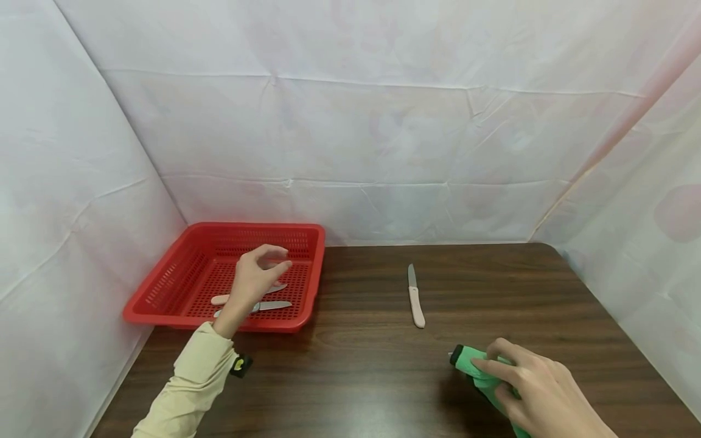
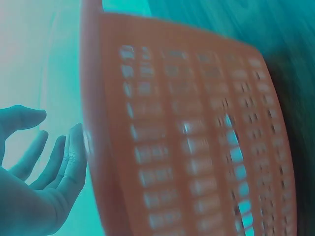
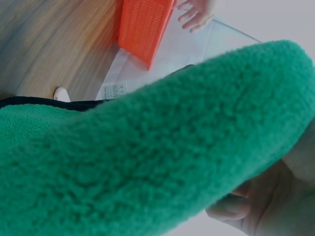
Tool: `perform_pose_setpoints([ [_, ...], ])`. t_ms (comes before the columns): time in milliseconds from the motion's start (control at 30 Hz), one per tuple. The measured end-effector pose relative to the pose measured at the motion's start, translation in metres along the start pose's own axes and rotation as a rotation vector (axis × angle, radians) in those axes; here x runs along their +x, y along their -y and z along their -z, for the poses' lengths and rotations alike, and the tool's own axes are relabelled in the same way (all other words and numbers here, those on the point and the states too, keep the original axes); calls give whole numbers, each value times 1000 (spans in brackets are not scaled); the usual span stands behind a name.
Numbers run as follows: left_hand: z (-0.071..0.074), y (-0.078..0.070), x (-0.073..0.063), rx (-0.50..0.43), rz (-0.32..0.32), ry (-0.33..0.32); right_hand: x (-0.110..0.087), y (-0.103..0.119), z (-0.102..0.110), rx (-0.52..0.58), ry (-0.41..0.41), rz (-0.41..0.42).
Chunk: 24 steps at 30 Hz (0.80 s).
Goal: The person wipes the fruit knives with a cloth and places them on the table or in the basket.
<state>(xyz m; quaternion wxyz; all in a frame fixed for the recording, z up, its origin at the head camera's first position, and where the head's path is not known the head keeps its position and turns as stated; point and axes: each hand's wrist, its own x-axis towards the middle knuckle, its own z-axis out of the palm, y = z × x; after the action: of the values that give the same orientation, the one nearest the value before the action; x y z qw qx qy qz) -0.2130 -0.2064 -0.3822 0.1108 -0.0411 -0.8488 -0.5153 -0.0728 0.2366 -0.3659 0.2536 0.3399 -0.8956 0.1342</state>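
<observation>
My left hand [image 1: 254, 274] hovers over the red basket [image 1: 316, 292], its fingers loosely curved with nothing between them. Inside that basket lie a pale-handled knife [image 1: 220, 300] and a second knife [image 1: 275, 305], both partly covered by the hand and wrist. At the lower right, my right hand [image 1: 539, 386] grips a folded green towel [image 1: 475, 363] with black edging. A small shiny tip pokes out at the towel's dark end; what it belongs to is hidden. In the right wrist view the fuzzy towel [image 3: 162, 142] fills most of the picture.
A knife with a pale pink handle [image 1: 417, 307] lies on the dark wooden table [image 1: 356, 371], its blade pointing away. White patterned sheeting [image 1: 372, 134] hangs behind and on both sides. The basket stands by the left and back sheeting.
</observation>
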Motion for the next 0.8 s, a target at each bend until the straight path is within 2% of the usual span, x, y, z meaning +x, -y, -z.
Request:
perform_pose_setpoints([
  [167,-17,-11,0,-32,-1,38,-1,-2,-2,9,18,-32],
  [433,-45,-26,-1,-79,17,55,-2,-9,-4,9,6,-35],
  [800,-87,-38,2,-116,-31,77,-5,-18,-5,-14,-21,-45],
])
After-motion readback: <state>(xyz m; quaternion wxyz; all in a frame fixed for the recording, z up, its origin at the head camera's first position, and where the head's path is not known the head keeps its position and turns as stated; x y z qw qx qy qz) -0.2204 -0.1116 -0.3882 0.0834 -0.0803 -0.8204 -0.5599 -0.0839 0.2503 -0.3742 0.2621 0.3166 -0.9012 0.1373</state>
